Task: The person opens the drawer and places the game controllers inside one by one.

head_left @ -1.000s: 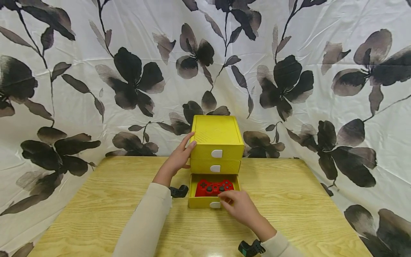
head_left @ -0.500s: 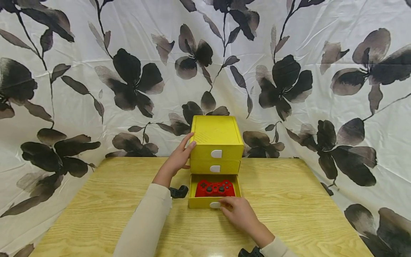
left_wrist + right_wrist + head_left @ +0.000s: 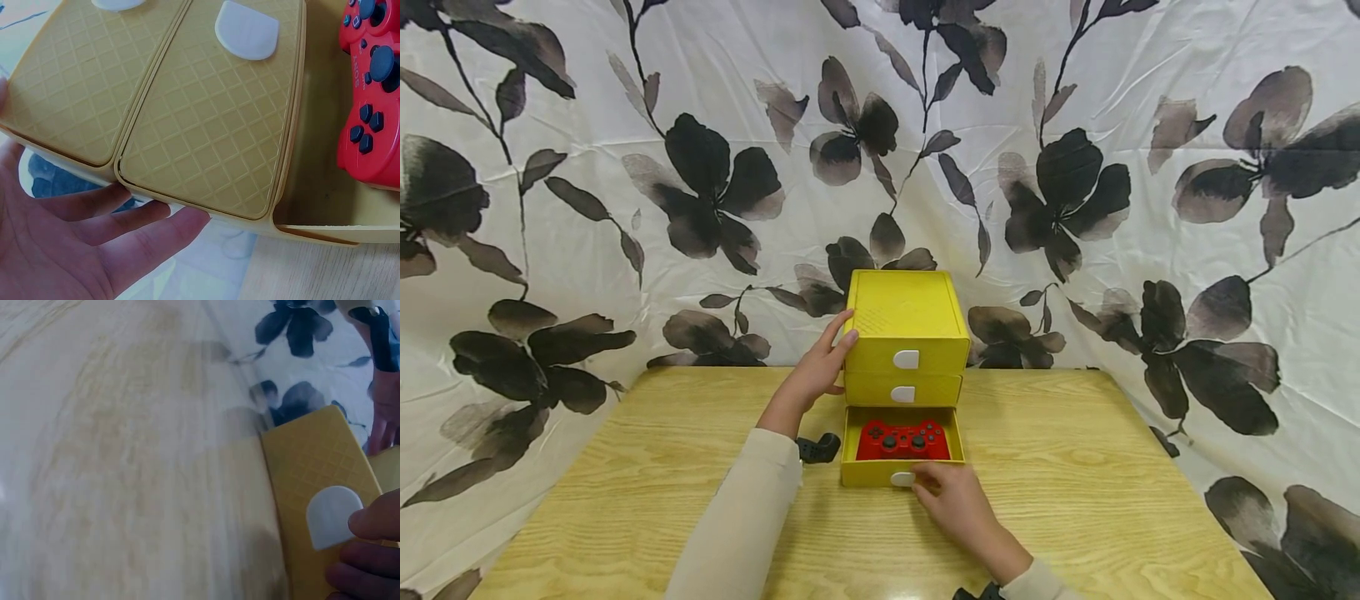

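A yellow drawer box [image 3: 910, 304] stands on the table. Its upper two drawers are closed, each with a white tab. The bottom drawer [image 3: 868, 473] is pulled out, and a red game controller [image 3: 902, 440] lies inside it. At the box's left side my left hand [image 3: 812, 371] rests with its fingers extended along the wall, as the left wrist view [image 3: 81, 237] also shows. With bent fingers, my right hand [image 3: 955, 504] pinches the right edge of the bottom drawer's white handle [image 3: 334, 515]. Its fingertips are partly cut off in the right wrist view.
The wooden table [image 3: 1075, 467] extends to both sides of the box. Behind it hangs a white cloth [image 3: 955, 250] with dark flowers. A black wrist device [image 3: 818, 447] sits by my left wrist, and another [image 3: 977, 592] shows at the bottom edge.
My right hand has moved slightly down, from above the drawer's front rim to its handle. The bottom drawer has barely shifted. My left hand has stayed put.
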`<state>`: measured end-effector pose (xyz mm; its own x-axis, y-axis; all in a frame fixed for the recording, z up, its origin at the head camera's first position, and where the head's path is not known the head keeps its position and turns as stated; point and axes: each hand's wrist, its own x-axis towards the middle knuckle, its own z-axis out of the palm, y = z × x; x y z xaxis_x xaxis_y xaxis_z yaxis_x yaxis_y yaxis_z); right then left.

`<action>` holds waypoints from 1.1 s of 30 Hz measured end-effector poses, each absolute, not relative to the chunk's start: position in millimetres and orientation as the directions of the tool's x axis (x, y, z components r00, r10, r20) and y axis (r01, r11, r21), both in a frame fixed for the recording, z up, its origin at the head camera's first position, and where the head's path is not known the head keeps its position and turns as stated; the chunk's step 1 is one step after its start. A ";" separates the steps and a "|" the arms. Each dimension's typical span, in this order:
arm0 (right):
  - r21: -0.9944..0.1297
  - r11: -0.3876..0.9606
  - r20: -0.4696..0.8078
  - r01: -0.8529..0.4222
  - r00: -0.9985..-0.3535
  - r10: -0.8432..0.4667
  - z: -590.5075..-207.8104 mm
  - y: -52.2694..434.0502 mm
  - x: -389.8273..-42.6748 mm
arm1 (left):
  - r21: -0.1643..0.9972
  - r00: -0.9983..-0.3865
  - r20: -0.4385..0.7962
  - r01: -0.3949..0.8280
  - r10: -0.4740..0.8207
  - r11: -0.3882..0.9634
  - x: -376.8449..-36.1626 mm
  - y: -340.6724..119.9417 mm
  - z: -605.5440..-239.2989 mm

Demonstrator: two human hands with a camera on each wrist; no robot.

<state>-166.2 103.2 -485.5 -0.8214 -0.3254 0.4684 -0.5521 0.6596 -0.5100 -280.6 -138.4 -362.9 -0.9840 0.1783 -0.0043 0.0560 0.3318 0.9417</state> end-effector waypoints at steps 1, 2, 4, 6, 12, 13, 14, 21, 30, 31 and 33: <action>-0.517 0.657 0.467 -0.548 -0.824 -0.320 -486.3 102.6 -166.3 | 0.942 -0.984 -0.007 0.053 0.176 0.331 -280.4 -138.3 -362.5; -0.525 0.654 0.466 -0.545 -0.827 -0.315 -487.0 102.0 -166.4 | 0.942 -0.984 -0.005 0.055 0.178 0.331 -280.2 -138.4 -362.0; -0.536 0.648 0.473 -0.541 -0.828 -0.300 -488.7 100.5 -166.2 | 0.942 -0.984 -0.008 0.052 0.178 0.332 -279.9 -138.5 -361.9; -0.544 0.643 0.489 -0.539 -0.826 -0.279 -490.2 98.9 -165.9 | 0.942 -0.984 -0.009 0.051 0.176 0.333 -279.2 -138.6 -362.2; -0.533 0.646 0.556 -0.546 -0.802 -0.218 -494.0 93.6 -167.3 | 0.939 -0.984 -0.005 0.058 0.181 0.338 -278.3 -138.8 -362.4; -0.537 0.646 0.559 -0.543 -0.802 -0.210 -494.7 92.9 -167.8 | 0.939 -0.984 -0.007 0.055 0.179 0.338 -278.4 -138.7 -362.3; -0.543 0.646 0.559 -0.537 -0.805 -0.199 -495.3 92.3 -168.1 | 0.940 -0.984 -0.010 0.052 0.178 0.339 -278.7 -138.7 -362.2; -0.578 0.634 0.552 -0.514 -0.818 -0.160 -496.2 89.8 -169.5 | 0.941 -0.979 -0.023 0.047 0.202 0.336 -271.6 -137.3 -352.4; -0.565 0.644 0.581 -0.516 -0.803 -0.133 -493.4 86.4 -171.7 | 0.939 -0.984 0.005 0.066 0.179 0.337 -279.8 -139.8 -364.0; -0.562 0.646 0.583 -0.516 -0.802 -0.134 -493.4 86.1 -172.2 | 0.939 -0.984 0.004 0.065 0.180 0.336 -279.7 -139.9 -363.9; -0.558 0.650 0.585 -0.517 -0.800 -0.134 -493.1 85.7 -173.3 | 0.941 -0.984 0.002 0.062 0.178 0.334 -280.1 -139.6 -363.8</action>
